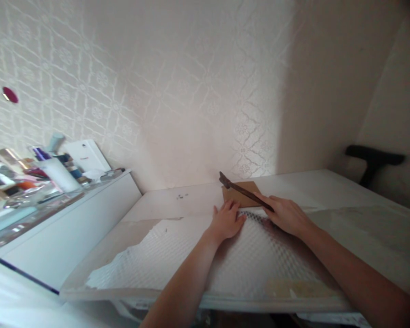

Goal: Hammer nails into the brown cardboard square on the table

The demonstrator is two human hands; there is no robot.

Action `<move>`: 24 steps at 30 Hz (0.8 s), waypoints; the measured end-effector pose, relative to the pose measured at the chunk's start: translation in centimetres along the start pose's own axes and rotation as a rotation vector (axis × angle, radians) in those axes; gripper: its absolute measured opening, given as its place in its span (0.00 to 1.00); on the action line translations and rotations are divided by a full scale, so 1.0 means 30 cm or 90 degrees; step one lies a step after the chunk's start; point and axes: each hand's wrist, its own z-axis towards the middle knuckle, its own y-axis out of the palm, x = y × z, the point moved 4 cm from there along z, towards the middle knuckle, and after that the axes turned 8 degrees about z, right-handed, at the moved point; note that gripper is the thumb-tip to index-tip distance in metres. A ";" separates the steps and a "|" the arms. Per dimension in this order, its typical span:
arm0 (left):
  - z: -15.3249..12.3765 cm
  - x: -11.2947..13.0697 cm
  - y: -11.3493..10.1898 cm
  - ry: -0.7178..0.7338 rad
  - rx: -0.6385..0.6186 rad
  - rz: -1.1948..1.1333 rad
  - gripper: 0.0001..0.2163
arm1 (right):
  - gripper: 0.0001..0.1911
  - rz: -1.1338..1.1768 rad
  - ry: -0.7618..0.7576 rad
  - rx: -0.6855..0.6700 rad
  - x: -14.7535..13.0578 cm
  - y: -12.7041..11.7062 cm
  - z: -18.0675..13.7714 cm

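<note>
My right hand (287,214) is closed around the lower end of a dark brown hammer (244,191). Its narrow head points up and to the left, over a flat piece of brown cardboard (249,200). At the cardboard's near left edge lies my left hand (227,221), fingers spread and pressed down. Both hands are above a white bubble-textured sheet (184,241) with a ragged left edge. Several tiny dark pieces (182,196), too small to name, lie on the white table (157,200) left of the cardboard.
A white cabinet (71,228) on the left carries bottles, a white cup (59,175) and a white box (88,157). Patterned wallpaper (191,91) rises behind the table. A black T-shaped object (372,157) stands beyond its right edge.
</note>
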 end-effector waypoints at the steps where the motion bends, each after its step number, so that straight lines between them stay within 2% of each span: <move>1: 0.000 0.000 0.000 0.000 0.002 -0.001 0.26 | 0.26 -0.004 0.002 0.000 0.000 -0.002 0.000; 12: 0.005 0.001 0.004 -0.002 0.006 0.000 0.26 | 0.26 -0.045 -0.023 -0.011 -0.028 -0.008 -0.005; 24: 0.002 -0.001 0.005 0.001 -0.005 0.005 0.26 | 0.26 -0.036 -0.025 0.016 -0.029 -0.008 -0.006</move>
